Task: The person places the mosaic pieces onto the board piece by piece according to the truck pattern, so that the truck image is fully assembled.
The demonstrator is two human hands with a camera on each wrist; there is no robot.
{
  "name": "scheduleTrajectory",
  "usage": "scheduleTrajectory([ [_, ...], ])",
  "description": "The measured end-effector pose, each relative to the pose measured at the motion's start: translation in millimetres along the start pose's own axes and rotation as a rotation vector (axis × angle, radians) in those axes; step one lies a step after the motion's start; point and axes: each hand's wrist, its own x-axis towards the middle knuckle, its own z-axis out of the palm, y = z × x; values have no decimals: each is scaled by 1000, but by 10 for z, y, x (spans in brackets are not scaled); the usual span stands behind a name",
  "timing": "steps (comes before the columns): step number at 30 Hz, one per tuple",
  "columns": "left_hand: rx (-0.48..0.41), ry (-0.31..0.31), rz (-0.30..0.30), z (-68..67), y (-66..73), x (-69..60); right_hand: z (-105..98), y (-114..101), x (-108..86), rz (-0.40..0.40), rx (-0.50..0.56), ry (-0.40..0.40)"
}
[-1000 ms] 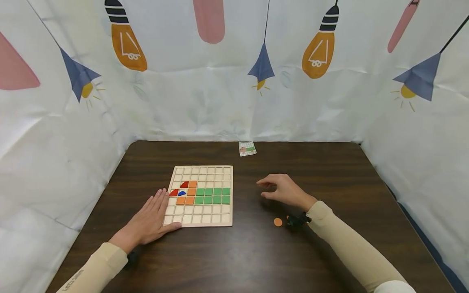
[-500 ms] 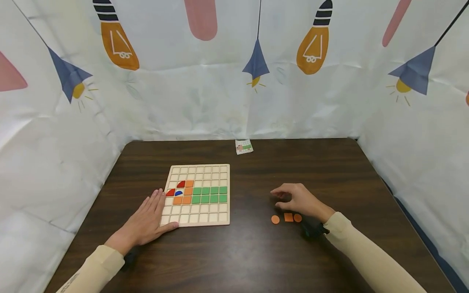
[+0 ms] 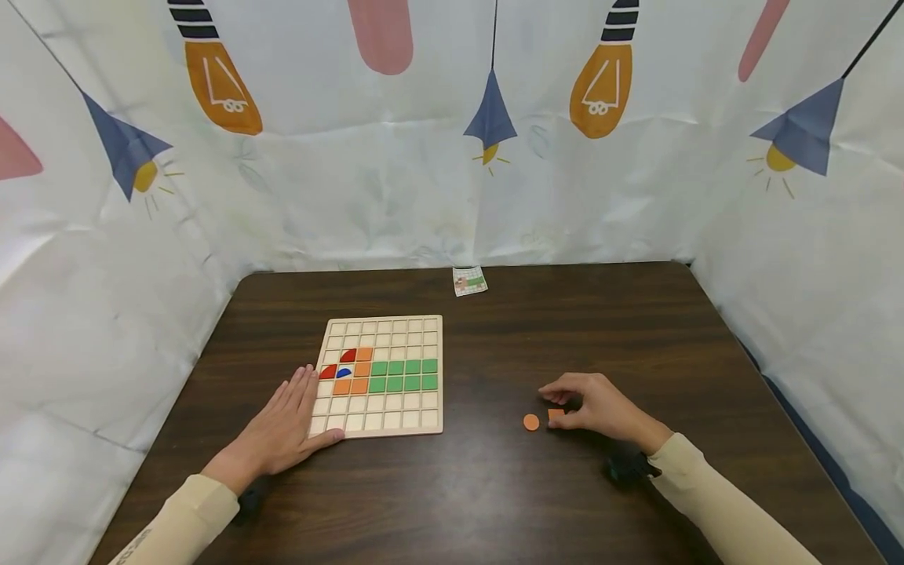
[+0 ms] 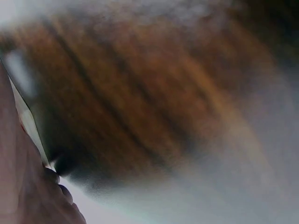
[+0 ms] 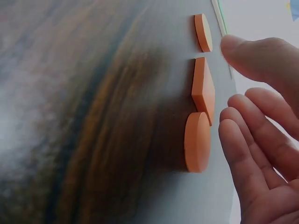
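My left hand (image 3: 278,420) lies flat with straight fingers along the left edge of a wooden grid board (image 3: 413,421), its thumb at the front corner. On the board sit green squares (image 3: 395,383), orange squares (image 3: 363,369), red quarter-round pieces (image 3: 348,355) and a blue half-round piece (image 3: 344,373). My right hand (image 3: 600,404) hovers over loose orange pieces, thumb and fingers apart, holding nothing. An orange disc (image 3: 531,422) lies left of its thumb and an orange square (image 3: 555,413) under its fingertips. A second orange disc (image 5: 197,142), hidden in the head view, touches or nearly touches the square.
A small printed card (image 3: 469,281) lies at the far edge of the dark wooden table (image 3: 480,502). White cloth (image 3: 395,204) printed with lamps and bulbs hangs behind and at both sides. The left wrist view is blurred, showing mostly table.
My right hand has moved right and toward me, from beside the board to over the orange pieces, now covering one disc. The head view has shifted slightly; my left hand stays on the board.
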Motion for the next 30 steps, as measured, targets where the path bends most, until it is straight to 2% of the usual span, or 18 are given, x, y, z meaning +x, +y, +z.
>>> scheduleTrajectory([
  [6,-12,4,-1,0,-1,0,-14,31,-57,8,7,-27],
  [15,-23,0,-5,-9,7,-17,-14,22,-50,-36,-23,-77],
  [22,-11,9,-6,10,-5,-33,-9,-12,11,-52,-44,-58],
  [30,9,13,-1,12,-13,-27,-1,-84,149,-10,-18,-58],
])
